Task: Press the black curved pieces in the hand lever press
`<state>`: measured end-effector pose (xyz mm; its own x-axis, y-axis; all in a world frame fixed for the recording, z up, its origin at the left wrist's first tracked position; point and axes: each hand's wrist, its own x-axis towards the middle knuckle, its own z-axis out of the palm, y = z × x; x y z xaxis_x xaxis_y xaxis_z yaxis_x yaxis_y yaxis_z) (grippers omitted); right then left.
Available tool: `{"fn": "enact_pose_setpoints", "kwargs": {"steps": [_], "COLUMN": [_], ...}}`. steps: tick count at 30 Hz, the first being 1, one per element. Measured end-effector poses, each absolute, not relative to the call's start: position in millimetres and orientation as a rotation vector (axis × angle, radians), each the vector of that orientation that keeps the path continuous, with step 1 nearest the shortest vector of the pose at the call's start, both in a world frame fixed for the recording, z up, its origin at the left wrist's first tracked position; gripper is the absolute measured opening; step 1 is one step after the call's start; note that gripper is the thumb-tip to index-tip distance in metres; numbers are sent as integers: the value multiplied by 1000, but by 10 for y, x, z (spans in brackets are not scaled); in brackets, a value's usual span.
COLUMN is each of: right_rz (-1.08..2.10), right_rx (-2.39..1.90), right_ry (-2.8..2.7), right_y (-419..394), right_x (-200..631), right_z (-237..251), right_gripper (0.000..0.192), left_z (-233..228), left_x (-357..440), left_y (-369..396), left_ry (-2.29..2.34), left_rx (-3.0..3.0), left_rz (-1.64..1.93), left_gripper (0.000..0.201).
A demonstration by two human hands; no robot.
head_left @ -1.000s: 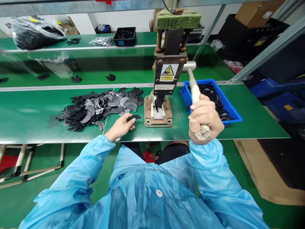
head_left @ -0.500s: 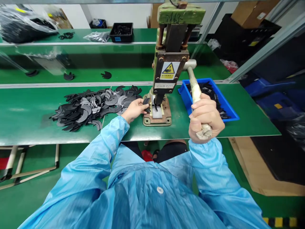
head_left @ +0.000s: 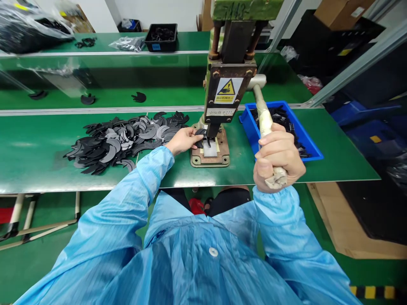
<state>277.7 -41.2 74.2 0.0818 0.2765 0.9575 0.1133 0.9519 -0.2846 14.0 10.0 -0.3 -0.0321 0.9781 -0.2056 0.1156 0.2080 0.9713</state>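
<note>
My left hand (head_left: 183,141) pinches a black curved piece (head_left: 200,136) at the left of the press's ram, over the small metal plate on the base. In front of me stands the hand press (head_left: 227,72), with a warning label on its front. My right hand (head_left: 280,159) is wrapped round the tape-covered press lever (head_left: 263,111), which slants up to the pivot at the press's right side. Left of the press lies a heap of black and grey crescent pieces (head_left: 124,142). How far the held piece reaches under the ram is partly hidden.
A blue bin (head_left: 314,153) with black parts sits right of the press, behind my right hand. Several loose black pieces (head_left: 139,97) lie on the ledge behind. A black tray (head_left: 161,47) and a plastic bag of parts (head_left: 28,31) rest on the back shelf.
My left hand has moved slightly right, bringing the black curved piece closer to the ram. My right hand keeps hold of the lever. The view has shifted a little.
</note>
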Motion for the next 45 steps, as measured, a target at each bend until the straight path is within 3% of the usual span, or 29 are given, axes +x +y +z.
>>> {"fn": "enact_pose_setpoints", "kwargs": {"steps": [11, 17, 19, 23, 28, 32, 36, 38, 45], "right_rz": [166, 143, 137, 163, 255, 262, 537, 724, 1104], "right_rx": [-364, -320, -276, -225, -205, -407, -707, -769, -779], "right_ry": [-1537, -1522, -1478, -1465, -1589, -1478, -1462, -1578, -1737], "right_y": [-450, -431, -392, -185, 181, 141, -349, -624, -997], "right_x": [2835, 2794, 2764, 2730, 2772, 2803, 2711, 2607, 2350], "right_z": [759, 767, 900, 1488, 1969, 1340, 364, 59, -138], "right_gripper": [32, 39, 40, 24, 43, 64, 28, 29, 43], "left_z": [27, 13, 3, 1, 40, 109, 188, 213, 343], "left_x": [70, 89, 117, 175, 170, 65, -24, -21, 192], "left_y": [241, 224, 193, 119, -153, -555, -907, -1023, -1266], "left_ry": [1383, 1333, 1348, 1359, 1291, 1183, 1117, 1104, 1061], "left_rx": [975, 796, 791, 809, 823, 857, 879, 872, 914], "left_rz": [786, 765, 782, 851, 934, 996, 1026, 1030, 985], "left_gripper": [39, 36, 36, 37, 30, 42, 53, 56, 62]}}
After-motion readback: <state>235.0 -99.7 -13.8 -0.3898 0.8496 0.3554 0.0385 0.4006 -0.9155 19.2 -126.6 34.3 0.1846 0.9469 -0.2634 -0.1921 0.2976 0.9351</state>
